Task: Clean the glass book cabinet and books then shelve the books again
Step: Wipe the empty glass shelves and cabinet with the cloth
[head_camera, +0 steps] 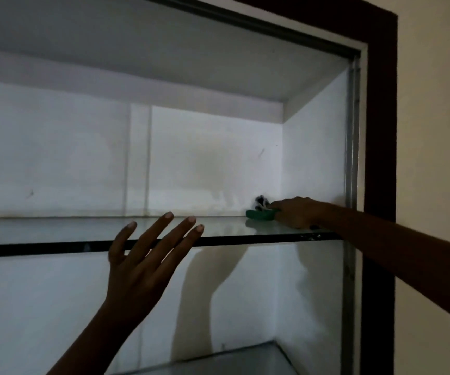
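The cabinet has a dark brown frame (380, 131) and white inner walls. A glass shelf (56, 231) crosses it at mid height and holds no books. My right hand (297, 212) reaches into the back right corner of that shelf and holds a green cloth (260, 214) with a black-and-white patch against the glass. My left hand (142, 263) is raised in front of the shelf's front edge, fingers spread and straight, holding nothing. No books are in view.
A second glass shelf (232, 358) shows lower down at the bottom. A metal sliding track (352, 158) runs up the cabinet's right side. A cream wall (435, 131) lies to the right of the frame.
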The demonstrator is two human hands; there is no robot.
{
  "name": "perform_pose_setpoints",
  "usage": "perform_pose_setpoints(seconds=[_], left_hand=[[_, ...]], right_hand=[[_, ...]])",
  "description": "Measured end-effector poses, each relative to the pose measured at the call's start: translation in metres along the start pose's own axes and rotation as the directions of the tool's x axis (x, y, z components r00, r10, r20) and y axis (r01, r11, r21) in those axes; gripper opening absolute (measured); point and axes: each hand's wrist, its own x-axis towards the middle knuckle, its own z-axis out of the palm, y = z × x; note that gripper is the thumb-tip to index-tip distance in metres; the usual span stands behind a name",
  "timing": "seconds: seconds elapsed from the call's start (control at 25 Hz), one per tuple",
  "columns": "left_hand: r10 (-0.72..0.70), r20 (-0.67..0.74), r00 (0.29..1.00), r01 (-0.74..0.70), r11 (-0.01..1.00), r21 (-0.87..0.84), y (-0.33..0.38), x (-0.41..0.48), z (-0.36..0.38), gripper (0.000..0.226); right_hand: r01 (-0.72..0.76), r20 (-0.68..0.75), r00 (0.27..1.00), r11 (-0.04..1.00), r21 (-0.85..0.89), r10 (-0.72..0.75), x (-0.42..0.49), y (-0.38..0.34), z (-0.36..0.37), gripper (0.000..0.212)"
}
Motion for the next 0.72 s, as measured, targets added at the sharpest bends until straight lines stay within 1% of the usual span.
perform_pose_setpoints(seconds=[0.12, 0.2, 0.36, 0.48, 0.52, 0.6, 0.64, 0.72], left_hand=[[0.010, -0.007, 1.000, -0.010, 0.999, -0.039, -0.002, 0.001, 0.000, 0.042], [0.005, 0.025, 1.000, -0.002, 0.996, -0.091, -0.002, 0.003, -0.004, 0.038], [-0.007, 0.133, 0.991, 0.026, 0.990, -0.139, -0.003, 0.005, -0.016, 0.040], [0.003, 0.221, 0.975, 0.030, 0.989, -0.145, -0.006, 0.004, -0.027, 0.043], [-0.009, 0.245, 0.969, 0.046, 0.988, -0.149, -0.010, 0.003, -0.032, 0.044], [-0.075, 0.272, 0.959, 0.122, 0.980, -0.158, -0.020, -0.003, -0.045, 0.046], [-0.120, 0.273, 0.954, 0.168, 0.973, -0.161, -0.025, -0.009, -0.054, 0.046], [-0.187, 0.267, 0.945, 0.238, 0.956, -0.170, -0.033, -0.021, -0.074, 0.047]], right_hand=[[-0.010, -0.007, 1.000, 1.000, 0.004, 0.010, 0.001, -0.018, 0.001, 0.039], [0.025, -0.034, 0.999, 1.000, 0.010, -0.025, -0.002, -0.029, 0.002, 0.039], [0.227, -0.094, 0.972, 0.962, 0.151, -0.214, -0.012, -0.066, -0.005, 0.043], [0.417, -0.143, 0.909, 0.873, 0.255, -0.392, -0.026, -0.112, -0.010, 0.040], [0.469, -0.154, 0.883, 0.830, 0.302, -0.444, -0.031, -0.126, -0.012, 0.040], [0.556, -0.189, 0.829, 0.739, 0.379, -0.527, -0.041, -0.145, -0.015, 0.038], [0.587, -0.210, 0.807, 0.715, 0.380, -0.552, -0.044, -0.150, -0.016, 0.038], [0.644, -0.256, 0.765, 0.700, 0.310, -0.591, -0.051, -0.154, -0.012, 0.039]])
